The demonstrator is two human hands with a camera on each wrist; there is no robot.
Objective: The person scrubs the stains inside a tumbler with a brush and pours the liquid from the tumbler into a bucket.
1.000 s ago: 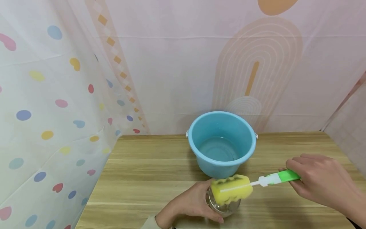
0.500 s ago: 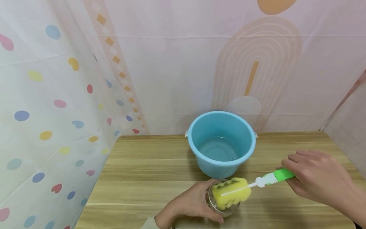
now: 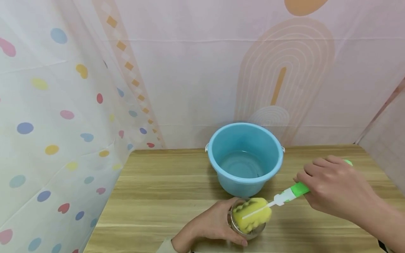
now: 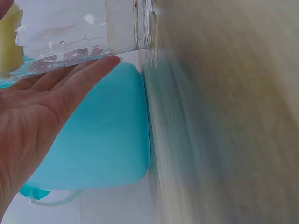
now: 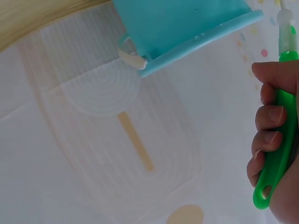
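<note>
My left hand holds a clear glass upright on the wooden table, thumb and fingers curved round its side. My right hand grips the green handle of a sponge bottle brush, fingers wrapped around it. The brush's yellow sponge head slants down into the mouth of the glass, its upper end still above the rim. In the left wrist view the yellow sponge shows within the upper part of the glass. The white neck of the brush rises toward my right hand.
A light blue bucket with water in the bottom stands just behind the glass. It has a white handle. The wooden table ends at a patterned curtain at the back and a dotted one at the left.
My right hand has moved left and slightly up, tilting the brush more steeply. The sponge head has gone from above the glass down into its mouth. My left hand and the glass stay in place.
</note>
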